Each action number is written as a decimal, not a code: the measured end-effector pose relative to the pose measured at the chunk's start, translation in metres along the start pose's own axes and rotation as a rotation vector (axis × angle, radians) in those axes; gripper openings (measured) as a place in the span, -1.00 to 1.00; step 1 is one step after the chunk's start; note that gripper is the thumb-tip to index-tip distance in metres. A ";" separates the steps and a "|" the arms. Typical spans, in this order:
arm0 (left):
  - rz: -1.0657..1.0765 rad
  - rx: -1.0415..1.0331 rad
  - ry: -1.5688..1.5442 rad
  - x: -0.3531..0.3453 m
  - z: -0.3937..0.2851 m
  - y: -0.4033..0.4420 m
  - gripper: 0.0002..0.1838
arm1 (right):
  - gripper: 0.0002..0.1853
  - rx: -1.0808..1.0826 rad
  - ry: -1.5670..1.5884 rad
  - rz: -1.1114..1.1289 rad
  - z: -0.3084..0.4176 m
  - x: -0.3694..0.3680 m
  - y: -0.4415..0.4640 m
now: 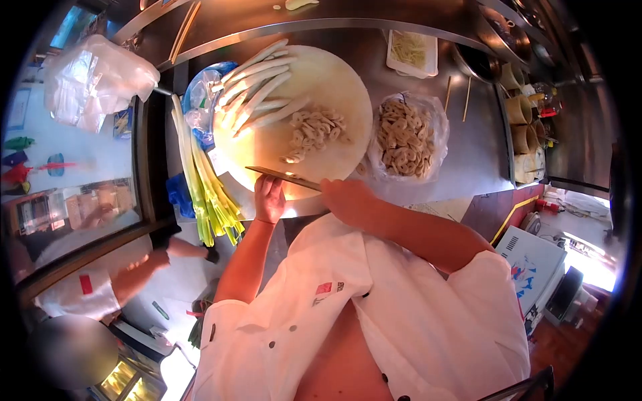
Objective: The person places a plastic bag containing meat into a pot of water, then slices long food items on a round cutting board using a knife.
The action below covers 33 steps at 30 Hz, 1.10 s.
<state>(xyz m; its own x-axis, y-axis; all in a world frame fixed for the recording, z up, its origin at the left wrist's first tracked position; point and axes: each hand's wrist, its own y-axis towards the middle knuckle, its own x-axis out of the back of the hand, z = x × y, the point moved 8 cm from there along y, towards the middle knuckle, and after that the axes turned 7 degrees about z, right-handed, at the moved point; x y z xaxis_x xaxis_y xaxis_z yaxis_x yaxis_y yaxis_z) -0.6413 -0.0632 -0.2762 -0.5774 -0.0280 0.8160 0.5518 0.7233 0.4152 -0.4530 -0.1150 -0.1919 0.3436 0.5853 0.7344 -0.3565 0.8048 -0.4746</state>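
Observation:
My right hand is closed around the handle of a kitchen knife, its blade pointing left over the near edge of a round cutting board. Close against the blade is my left hand, fingers together and curled, their tips hidden by the blade. Just beyond the knife lies a pile of pale brown sliced rings. Several long white leek stalks rest on the board's left side. To the right, a clear plastic bag holds many more such rings.
Green-topped leeks hang over the counter's left edge. A white tub of pale shreds stands at the back, with chopsticks to its right. A shelf edge crosses the back. Another person's arm shows at lower left.

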 end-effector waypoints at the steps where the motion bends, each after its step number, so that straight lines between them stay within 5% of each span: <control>1: 0.002 0.014 0.010 -0.001 0.000 0.000 -0.53 | -0.82 -0.010 0.000 0.005 0.001 -0.001 -0.001; 8: 0.060 0.001 -0.006 0.001 -0.001 0.004 -0.54 | -0.81 0.056 -0.002 -0.058 0.003 -0.027 0.066; 20: -0.037 0.033 -0.008 0.008 0.002 0.000 -0.52 | -0.87 -0.020 -0.017 0.022 0.003 0.002 0.008; 33: 0.073 0.076 -0.022 0.002 0.011 -0.006 -0.58 | -0.83 0.009 -0.019 0.013 0.000 -0.005 0.055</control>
<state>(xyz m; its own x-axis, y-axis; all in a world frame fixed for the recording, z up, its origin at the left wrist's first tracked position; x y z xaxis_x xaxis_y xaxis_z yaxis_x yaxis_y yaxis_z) -0.6523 -0.0603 -0.2811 -0.5510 0.0408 0.8335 0.5460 0.7729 0.3232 -0.4740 -0.0738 -0.2216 0.3221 0.5936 0.7375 -0.3684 0.7962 -0.4799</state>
